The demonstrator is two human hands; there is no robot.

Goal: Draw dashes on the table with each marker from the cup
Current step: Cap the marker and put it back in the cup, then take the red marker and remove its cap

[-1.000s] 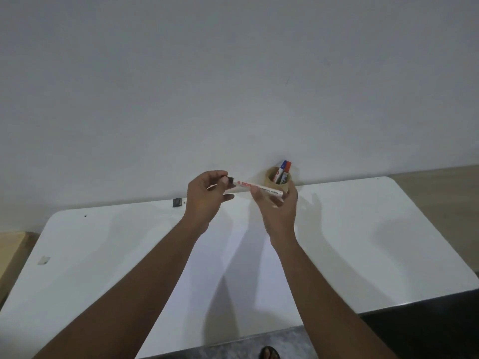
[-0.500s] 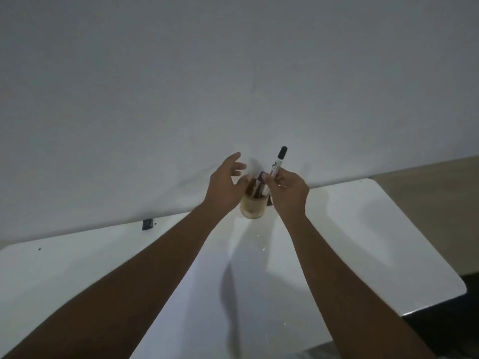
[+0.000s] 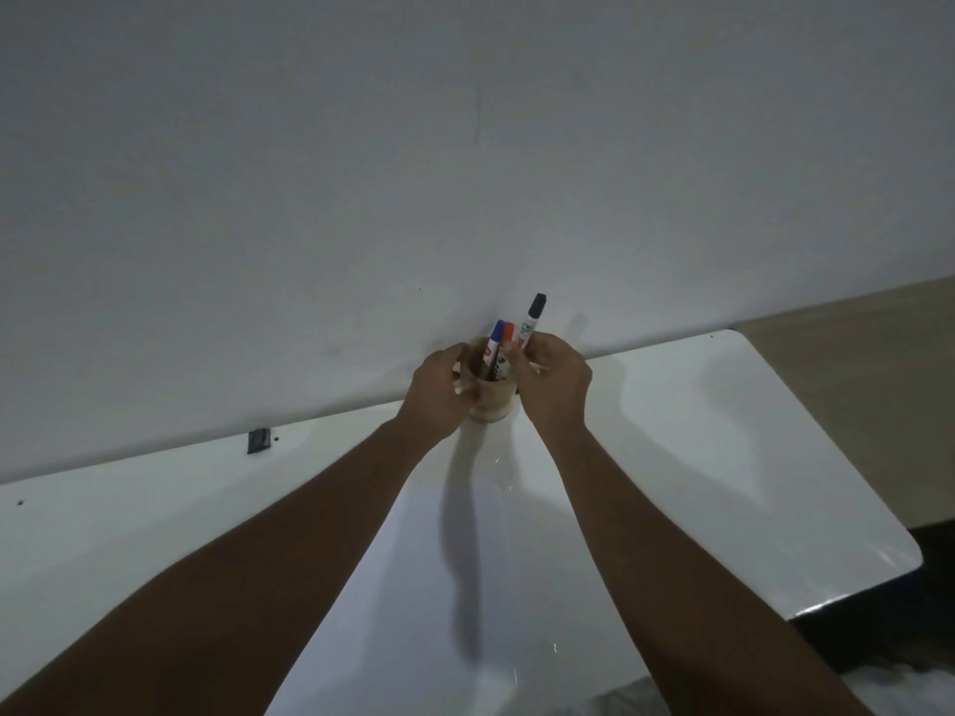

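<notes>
A tan cup (image 3: 490, 400) stands at the far edge of the white table (image 3: 697, 457), against the wall. My left hand (image 3: 439, 392) wraps around the cup's left side. My right hand (image 3: 555, 382) holds a white marker with a black cap (image 3: 533, 317) upright at the cup's right rim, cap end up. Inside the cup stand a blue-capped marker (image 3: 496, 337) and a red-capped marker (image 3: 509, 334).
A small dark block (image 3: 258, 439) lies at the table's far edge to the left. The grey wall rises right behind the cup. The table's rounded right corner (image 3: 909, 555) borders a brown floor and a dark area below.
A second ago both hands held the black-capped marker level, left fingers at its cap. Now the marker stands upright at the cup in my right hand, and my left hand has closed on the cup.
</notes>
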